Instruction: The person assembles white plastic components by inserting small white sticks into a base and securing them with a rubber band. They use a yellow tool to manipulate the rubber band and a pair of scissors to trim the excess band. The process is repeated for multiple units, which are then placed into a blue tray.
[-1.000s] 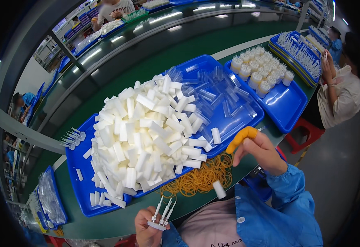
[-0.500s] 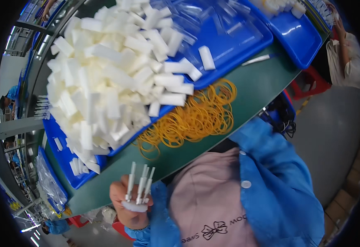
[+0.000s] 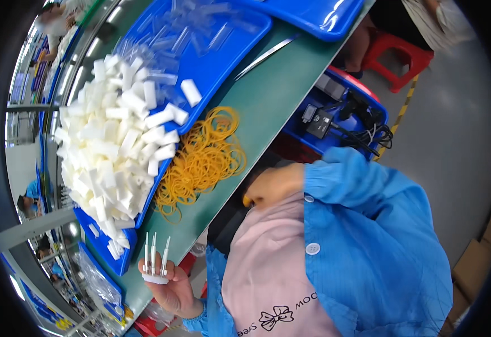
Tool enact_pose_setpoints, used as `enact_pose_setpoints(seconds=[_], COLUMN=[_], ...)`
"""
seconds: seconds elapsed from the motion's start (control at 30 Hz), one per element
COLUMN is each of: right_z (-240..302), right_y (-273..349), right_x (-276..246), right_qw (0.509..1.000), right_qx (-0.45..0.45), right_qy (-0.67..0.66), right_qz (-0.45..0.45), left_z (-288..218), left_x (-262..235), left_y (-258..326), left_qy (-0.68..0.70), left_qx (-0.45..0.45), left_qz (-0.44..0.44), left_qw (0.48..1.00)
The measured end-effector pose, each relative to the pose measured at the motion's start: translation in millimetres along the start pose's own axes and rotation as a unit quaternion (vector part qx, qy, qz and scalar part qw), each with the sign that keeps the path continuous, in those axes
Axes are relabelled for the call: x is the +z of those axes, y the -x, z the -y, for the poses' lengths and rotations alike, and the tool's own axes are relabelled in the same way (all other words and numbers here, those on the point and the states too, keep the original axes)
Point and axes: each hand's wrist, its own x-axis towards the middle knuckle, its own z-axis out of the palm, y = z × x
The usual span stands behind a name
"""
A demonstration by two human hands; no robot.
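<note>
My left hand is at the table's near-left edge, fingers and thumb closed round a small bundle of thin white rods. The rods stand upright, their lower ends at a rounded white piece. My right hand is low in front of my body, beside the table edge, with its fingers bent. Something small and orange-yellow shows at its fingertips, too small to name; the rest of the fingers is hidden. Nearest on the green table lies a heap of yellow rubber bands.
White foam blocks are piled on a blue tray, clear tubes behind them. Tweezers lie to the right. A blue bin holds cables and adapters, near a red stool. Another person sits far right.
My view has turned toward the right, so the table sits further left. My right hand, hidden before, now shows by my body. The left hand still holds the rods.
</note>
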Motion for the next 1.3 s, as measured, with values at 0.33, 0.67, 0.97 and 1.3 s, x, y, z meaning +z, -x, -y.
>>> enact_pose_setpoints(seconds=[0.33,0.67,0.97,1.3], right_z=[73,55,107,112], right_y=[46,-10,28,9], right_x=[-161,-198,-147,-102], right_qw=[0.872,0.89,0.859,0.724], right_qx=[-0.076,0.044,-0.09,-0.103], right_qy=[0.089,0.296,-0.343,-0.604], right_qz=[-0.475,-0.344,-0.369,-0.317], left_z=[11,16,22,22], left_x=[24,20,33,44], left_y=[-10,-19,-28,-52], left_qy=[-0.118,-0.099,-0.344,-0.46], left_qx=[0.008,-0.029,0.102,0.128], left_qz=[-0.035,0.01,0.033,0.136], left_qw=[0.992,0.995,0.933,0.868])
